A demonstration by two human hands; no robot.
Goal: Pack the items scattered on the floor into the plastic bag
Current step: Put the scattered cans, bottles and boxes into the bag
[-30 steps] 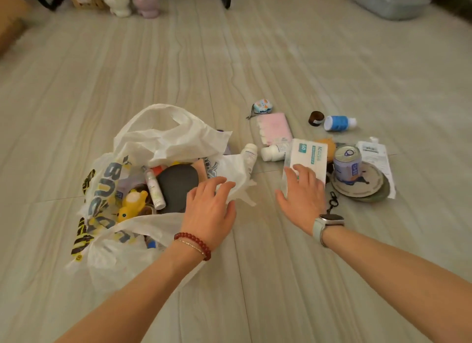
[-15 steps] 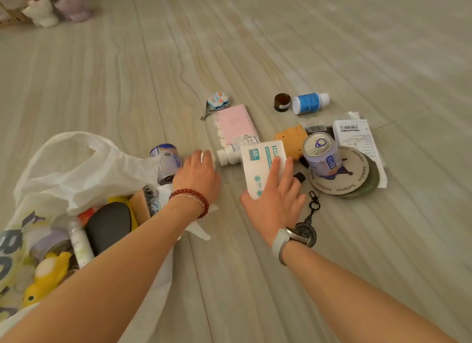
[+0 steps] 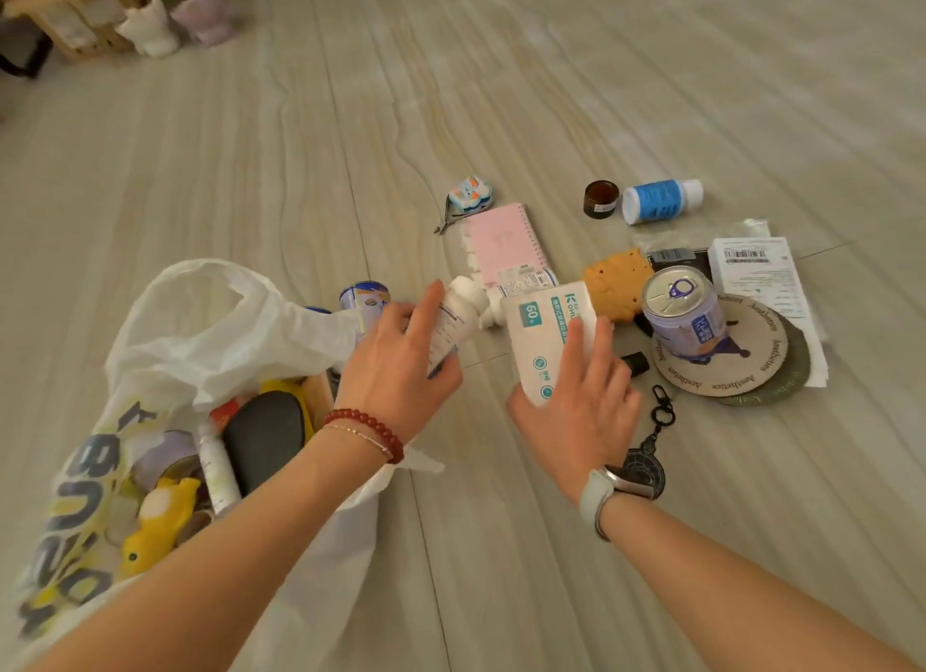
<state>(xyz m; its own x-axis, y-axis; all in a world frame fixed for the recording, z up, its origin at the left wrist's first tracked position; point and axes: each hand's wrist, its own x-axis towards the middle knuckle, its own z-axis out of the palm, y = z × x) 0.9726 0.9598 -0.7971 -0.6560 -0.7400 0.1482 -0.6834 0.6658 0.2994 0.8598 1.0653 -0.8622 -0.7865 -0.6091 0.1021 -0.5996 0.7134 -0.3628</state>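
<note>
L hand (image 3: 401,366) grips white plastic bottle w/ printed label (image 3: 458,316), just beside open mouth of white printed plastic bag (image 3: 200,341). R hand (image 3: 581,406) holds flat white-and-teal wipes pack (image 3: 538,331), right of bag. Pink spiral notebook (image 3: 501,240), blue-labelled tin can (image 3: 684,313) on round coaster (image 3: 751,356) lie further right of bag.
</note>
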